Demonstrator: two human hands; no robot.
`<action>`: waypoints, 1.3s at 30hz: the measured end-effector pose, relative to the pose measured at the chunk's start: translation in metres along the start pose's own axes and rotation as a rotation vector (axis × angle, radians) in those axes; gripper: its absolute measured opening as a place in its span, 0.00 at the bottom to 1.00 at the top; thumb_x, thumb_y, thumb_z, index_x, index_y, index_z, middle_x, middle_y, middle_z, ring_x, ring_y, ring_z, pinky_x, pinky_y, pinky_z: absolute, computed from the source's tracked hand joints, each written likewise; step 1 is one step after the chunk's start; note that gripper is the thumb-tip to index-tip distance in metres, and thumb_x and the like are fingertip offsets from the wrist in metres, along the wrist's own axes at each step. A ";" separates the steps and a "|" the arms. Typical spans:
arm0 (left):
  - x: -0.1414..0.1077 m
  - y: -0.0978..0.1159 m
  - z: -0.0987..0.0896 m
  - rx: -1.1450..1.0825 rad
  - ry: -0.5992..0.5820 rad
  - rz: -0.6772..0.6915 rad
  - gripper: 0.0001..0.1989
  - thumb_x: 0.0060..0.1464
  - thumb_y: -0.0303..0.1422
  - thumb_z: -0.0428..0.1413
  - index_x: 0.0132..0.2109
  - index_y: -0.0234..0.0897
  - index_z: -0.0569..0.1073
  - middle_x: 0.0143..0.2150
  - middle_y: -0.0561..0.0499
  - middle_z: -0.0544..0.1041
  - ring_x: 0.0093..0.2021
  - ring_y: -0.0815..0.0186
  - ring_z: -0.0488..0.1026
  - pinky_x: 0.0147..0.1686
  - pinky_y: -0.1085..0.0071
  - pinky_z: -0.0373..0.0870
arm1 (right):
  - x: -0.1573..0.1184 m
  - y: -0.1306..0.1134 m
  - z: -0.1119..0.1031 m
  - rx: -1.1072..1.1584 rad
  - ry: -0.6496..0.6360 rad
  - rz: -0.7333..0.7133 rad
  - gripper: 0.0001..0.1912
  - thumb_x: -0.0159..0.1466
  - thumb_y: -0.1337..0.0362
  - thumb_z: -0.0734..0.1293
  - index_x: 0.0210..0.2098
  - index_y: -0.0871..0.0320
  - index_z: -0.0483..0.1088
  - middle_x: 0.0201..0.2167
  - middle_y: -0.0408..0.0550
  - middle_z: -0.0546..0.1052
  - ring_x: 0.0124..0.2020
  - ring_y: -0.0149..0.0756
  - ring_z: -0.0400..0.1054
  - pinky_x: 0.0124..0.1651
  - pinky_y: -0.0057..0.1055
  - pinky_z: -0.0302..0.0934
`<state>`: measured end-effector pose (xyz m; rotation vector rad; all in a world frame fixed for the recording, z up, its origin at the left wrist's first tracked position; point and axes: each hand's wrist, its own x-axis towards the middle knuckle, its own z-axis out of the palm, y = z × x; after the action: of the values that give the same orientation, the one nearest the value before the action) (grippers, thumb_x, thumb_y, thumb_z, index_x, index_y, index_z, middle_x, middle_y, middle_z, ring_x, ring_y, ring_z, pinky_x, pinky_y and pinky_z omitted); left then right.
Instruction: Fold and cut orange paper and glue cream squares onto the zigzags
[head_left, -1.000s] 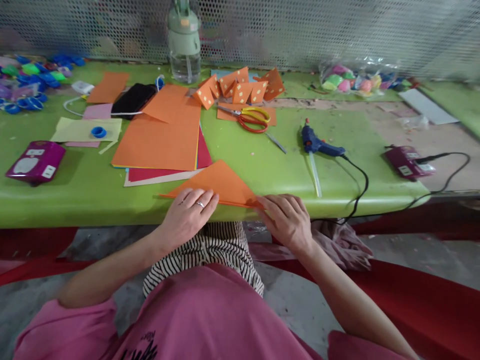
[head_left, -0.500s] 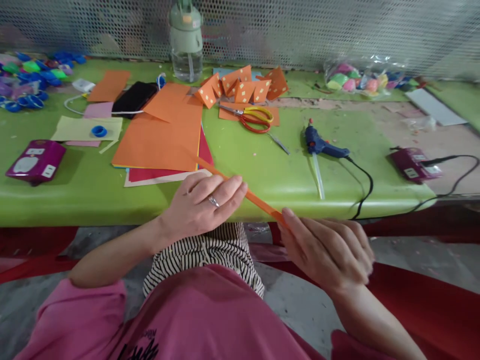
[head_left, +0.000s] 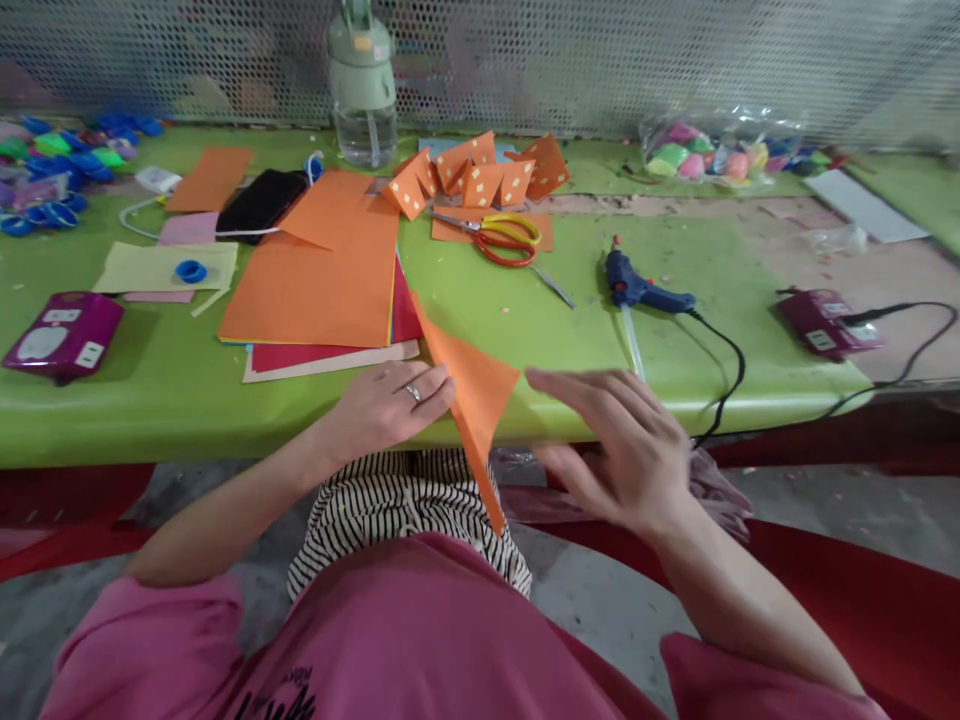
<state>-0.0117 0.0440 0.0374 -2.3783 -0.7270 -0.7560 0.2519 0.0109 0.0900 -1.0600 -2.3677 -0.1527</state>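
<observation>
A folded piece of orange paper (head_left: 480, 390) rests at the front edge of the green table, one corner pointing right and a long strip hanging over the edge towards my lap. My left hand (head_left: 390, 402), with a ring on one finger, grips its left side near the fold. To the right of the paper, my right hand (head_left: 619, 440) is in the air, thumb and fingers apart and nothing between them. Its fingertips are close to the paper's right corner. Left of the paper lies a stack of orange sheets (head_left: 315, 300) over red and pale sheets.
Behind are scissors (head_left: 506, 238), folded orange dotted paper pieces (head_left: 495, 180) and a water bottle (head_left: 364, 100). A blue glue gun (head_left: 645, 290) lies right, its cord running to a purple power socket (head_left: 825, 325). A phone (head_left: 262, 203) and another purple socket (head_left: 64, 335) are left.
My right hand has let go of the orange paper and moved up, its fingers spreading. The paper, a narrow edge before, now shows a wide triangular face and has turned steeper.
</observation>
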 end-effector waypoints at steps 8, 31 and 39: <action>-0.022 0.014 0.010 -0.145 -0.111 -0.054 0.12 0.64 0.25 0.56 0.53 0.28 0.76 0.52 0.42 0.83 0.52 0.60 0.80 0.54 0.64 0.77 | 0.046 0.038 0.086 0.057 -0.194 -0.237 0.18 0.74 0.59 0.61 0.60 0.53 0.71 0.62 0.47 0.76 0.64 0.44 0.67 0.67 0.48 0.51; -0.020 0.010 0.011 -0.321 -0.320 -0.104 0.27 0.62 0.42 0.58 0.59 0.25 0.70 0.62 0.31 0.74 0.63 0.50 0.73 0.63 0.57 0.70 | 0.079 0.076 0.114 0.083 -0.306 -0.260 0.20 0.75 0.59 0.58 0.62 0.52 0.71 0.62 0.47 0.76 0.65 0.44 0.66 0.69 0.50 0.51; -0.021 0.010 0.009 -0.342 -0.372 -0.110 0.28 0.62 0.40 0.57 0.62 0.25 0.68 0.65 0.31 0.72 0.65 0.50 0.70 0.65 0.56 0.67 | 0.097 0.080 0.125 -0.011 -0.331 -0.169 0.23 0.74 0.56 0.58 0.65 0.52 0.68 0.64 0.51 0.73 0.63 0.47 0.67 0.64 0.49 0.55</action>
<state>-0.0173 0.0357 0.0150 -2.8538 -0.9482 -0.5157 0.2030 0.1691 0.0248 -0.9482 -2.7581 -0.0532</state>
